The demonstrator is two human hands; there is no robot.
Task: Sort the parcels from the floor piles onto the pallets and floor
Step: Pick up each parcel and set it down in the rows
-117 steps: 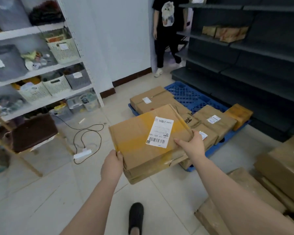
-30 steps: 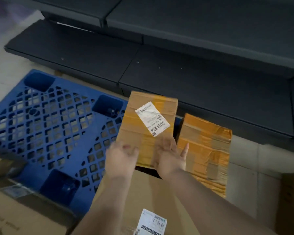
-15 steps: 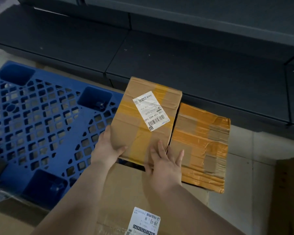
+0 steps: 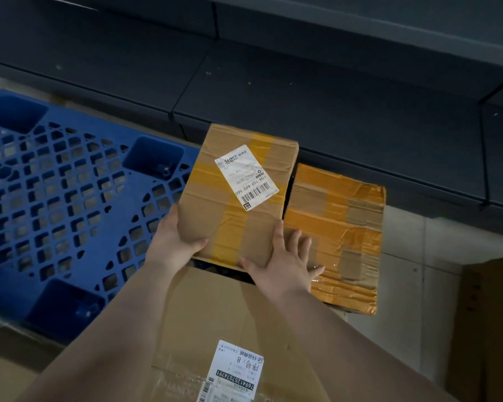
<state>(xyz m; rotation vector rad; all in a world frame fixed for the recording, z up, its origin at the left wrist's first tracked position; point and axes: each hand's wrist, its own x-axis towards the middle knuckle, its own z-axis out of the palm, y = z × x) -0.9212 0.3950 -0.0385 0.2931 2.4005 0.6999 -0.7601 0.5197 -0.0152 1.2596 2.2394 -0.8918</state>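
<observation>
Parcels are the business here, and the one in hand is a flat brown cardboard parcel [image 4: 238, 198] crossed with yellow tape and carrying a white shipping label [image 4: 246, 177] with a barcode, set askew on its top face. It sits at the right edge of the blue plastic pallet [image 4: 58, 198], its far end toward the dark shelving [image 4: 302, 91] behind, and whether its underside fully rests on the pallet cannot be told. The left hand [image 4: 176, 242] grips the parcel's near left corner, thumb curled over the top face and the fingers hidden underneath. The right hand [image 4: 286, 262] lies spread and flat, fingers straight; its thumb side touches the parcel's near right corner while the fingers reach over the neighbouring tape-covered parcel [image 4: 337, 236]. That neighbour, wrapped almost wholly in yellow and brown tape, lies just beside the held parcel on its right, a narrow dark gap between them, and partly over the pale tiled floor [image 4: 413, 256]. Nearer the camera, under both forearms, lies a large plain cardboard box [image 4: 215, 314] with its own white label [image 4: 238, 369] printed with a barcode. Another brown carton edge [image 4: 494, 329] shows at the far right, and the pallet's open lattice is bare to the left.
</observation>
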